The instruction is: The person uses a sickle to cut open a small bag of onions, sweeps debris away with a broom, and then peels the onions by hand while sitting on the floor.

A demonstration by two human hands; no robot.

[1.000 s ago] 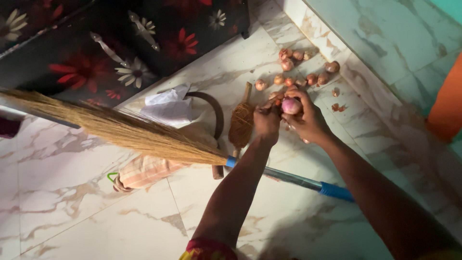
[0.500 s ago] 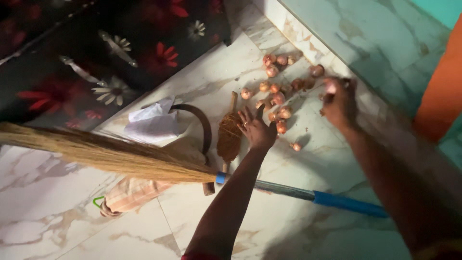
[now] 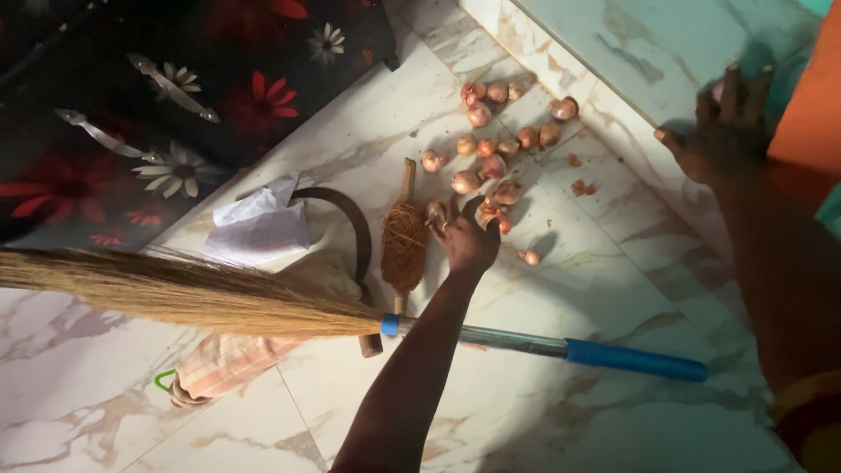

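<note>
**Hands over small onions on a marble floor**

Viewed from above, looking down at a pale veined marble floor (image 3: pixel 543 412). Left hand (image 3: pixel 466 238) stretched out flat, fingers spread and released, resting over or just touching the near edge of a scatter of small onions (image 3: pixel 480 144); grasping nothing, as far as visible. Right hand (image 3: pixel 720 131) lifted well apart at far right, fingers splayed upward; something small and pale possibly pinched at the fingertips, but too blurred to tell.

Onions strewn loosely on the floor near the base of a tiled wall (image 3: pixel 666 52), a few stray ones (image 3: pixel 528 257) and flakes of peel (image 3: pixel 581 187) to the right of the main group. Judged light, round and firm, with dry papery skins likely to slip and shed; prone to rolling on the smooth floor. Best taken singly around the middle with fingertips, or scooped several at once in a cupped palm.

Just left of the left hand, a small coir hand brush (image 3: pixel 405 241). Nearer, a long grass broom (image 3: pixel 193 293) with a blue-tipped handle laid across the floor, passing under the left forearm. Further left, crumpled white paper (image 3: pixel 259 223), a curved dark blade (image 3: pixel 355 219) and a striped cloth bundle (image 3: pixel 229 361). Dark flowered cabinet (image 3: pixel 175 114) at far left.
</note>
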